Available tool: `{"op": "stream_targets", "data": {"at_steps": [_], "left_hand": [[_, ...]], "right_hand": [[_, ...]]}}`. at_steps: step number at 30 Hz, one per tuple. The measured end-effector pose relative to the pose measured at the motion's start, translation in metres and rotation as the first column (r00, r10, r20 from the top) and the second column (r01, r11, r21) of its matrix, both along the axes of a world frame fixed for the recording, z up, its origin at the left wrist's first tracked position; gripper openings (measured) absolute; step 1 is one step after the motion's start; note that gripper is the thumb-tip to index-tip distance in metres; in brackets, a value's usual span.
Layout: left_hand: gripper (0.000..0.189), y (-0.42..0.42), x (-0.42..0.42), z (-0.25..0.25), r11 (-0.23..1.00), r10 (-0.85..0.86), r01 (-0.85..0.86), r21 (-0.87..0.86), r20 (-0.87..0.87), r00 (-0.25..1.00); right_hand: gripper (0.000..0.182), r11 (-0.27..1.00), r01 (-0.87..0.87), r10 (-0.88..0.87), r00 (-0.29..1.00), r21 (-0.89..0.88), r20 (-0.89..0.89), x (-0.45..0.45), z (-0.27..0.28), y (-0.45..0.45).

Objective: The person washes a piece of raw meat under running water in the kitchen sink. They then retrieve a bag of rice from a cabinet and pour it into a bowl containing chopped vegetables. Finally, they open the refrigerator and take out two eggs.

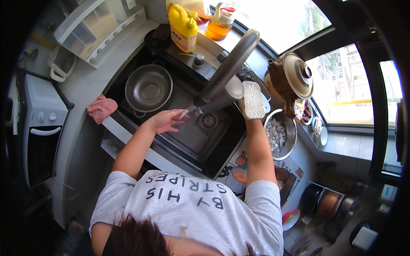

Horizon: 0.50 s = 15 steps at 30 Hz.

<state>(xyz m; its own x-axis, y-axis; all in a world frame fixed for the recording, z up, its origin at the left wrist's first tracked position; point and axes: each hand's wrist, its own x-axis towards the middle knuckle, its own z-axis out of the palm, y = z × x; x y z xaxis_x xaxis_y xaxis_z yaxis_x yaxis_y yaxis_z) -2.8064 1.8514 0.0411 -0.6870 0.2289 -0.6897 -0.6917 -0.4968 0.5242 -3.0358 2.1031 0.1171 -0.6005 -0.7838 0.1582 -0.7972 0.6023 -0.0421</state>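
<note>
My left hand (168,121) is wet and holds nothing, its fingers apart in the thin water stream from the metal faucet (231,60). Below it lies a dark sink basin (179,140) with a round drain strainer (209,121). A round metal pan (149,88) with small loop handles sits in the basin, left of the faucet. My right hand (240,105) reaches beside the faucet. A pale porous sponge (253,100) covers most of this hand, so its grip is hidden.
A brown clay pot (296,76) stands right of the sponge, near a metal bowl (291,140) of pale pieces. Behind the sink are a yellow pump jug (184,28) and a pitcher of amber liquid (219,27). A pink cloth (102,108) drapes over the left counter edge.
</note>
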Motion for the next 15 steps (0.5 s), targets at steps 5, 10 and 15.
{"op": "stream_targets", "data": {"at_steps": [5,10,15], "left_hand": [[0.045,0.003,0.022,-0.019,0.947,0.081,-0.104,-0.303,-0.087,0.993],[0.038,-0.009,0.043,-0.053,0.843,-0.062,-0.101,-0.528,-0.281,0.958],[0.038,0.04,0.03,-0.003,0.844,-0.012,0.002,-0.536,-0.014,1.0]], "right_hand": [[0.024,0.953,-0.079,-0.016,0.951,-0.292,-0.309,0.005,-0.023,0.0],[0.049,0.9,0.19,-0.279,0.943,-0.391,-0.183,0.024,-0.059,0.017],[0.045,0.76,0.453,-0.192,0.841,-0.465,0.506,0.155,-0.086,0.006]]}}
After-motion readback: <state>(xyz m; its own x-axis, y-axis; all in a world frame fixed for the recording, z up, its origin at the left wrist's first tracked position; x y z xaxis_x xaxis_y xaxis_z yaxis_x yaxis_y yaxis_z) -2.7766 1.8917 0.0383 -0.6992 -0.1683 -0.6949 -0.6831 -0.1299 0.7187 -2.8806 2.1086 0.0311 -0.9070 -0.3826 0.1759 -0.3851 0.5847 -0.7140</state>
